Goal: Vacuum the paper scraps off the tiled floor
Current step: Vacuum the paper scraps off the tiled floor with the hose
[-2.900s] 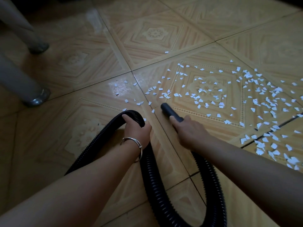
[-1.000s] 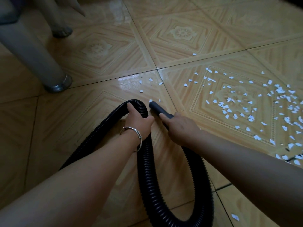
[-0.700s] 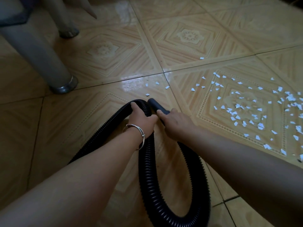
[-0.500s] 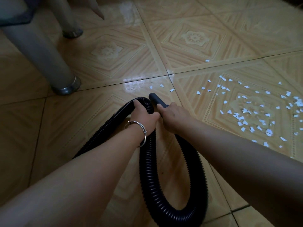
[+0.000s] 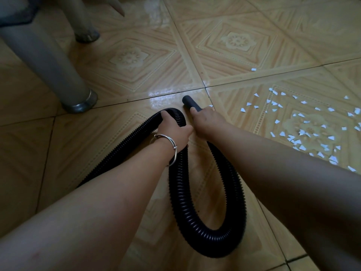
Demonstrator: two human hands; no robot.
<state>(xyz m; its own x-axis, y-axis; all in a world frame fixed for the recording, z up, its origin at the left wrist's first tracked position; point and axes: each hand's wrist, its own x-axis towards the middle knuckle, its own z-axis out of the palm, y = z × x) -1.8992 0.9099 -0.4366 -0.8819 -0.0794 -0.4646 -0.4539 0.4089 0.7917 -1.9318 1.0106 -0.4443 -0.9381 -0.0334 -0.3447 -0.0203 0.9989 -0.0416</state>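
At the far left we saw a grey furniture leg (image 5: 46, 59) slanting down to a metal foot (image 5: 80, 103) on the tiled floor (image 5: 125, 57), with a second leg (image 5: 83, 24) standing further back. To its right a black ribbed hose (image 5: 178, 192) came out from under the left forearm, arched upward, dropped into a wide loop near the bottom of the view and rose again towards the right arm. The left hand (image 5: 172, 132), with a thin metal bangle (image 5: 170, 147) on its wrist, gripped the top of that arch, its fingers curled over the ribs and its thumb lying towards the other hand. Just beside it, the right hand (image 5: 207, 120) was wrapped round the smooth dark nozzle (image 5: 190, 102), one finger laid along the top of the tube. The nozzle pointed away and to the left, its open end close to the grout line where four tiles met; we could not tell whether it touched the floor. The white paper scraps (image 5: 304, 130) lay to the right of the nozzle, scattered over the patterned tile by the right forearm and thicker towards the right edge. One piece sat just beside the right knuckles, and a lone scrap (image 5: 253, 69) lay on the next tile further away
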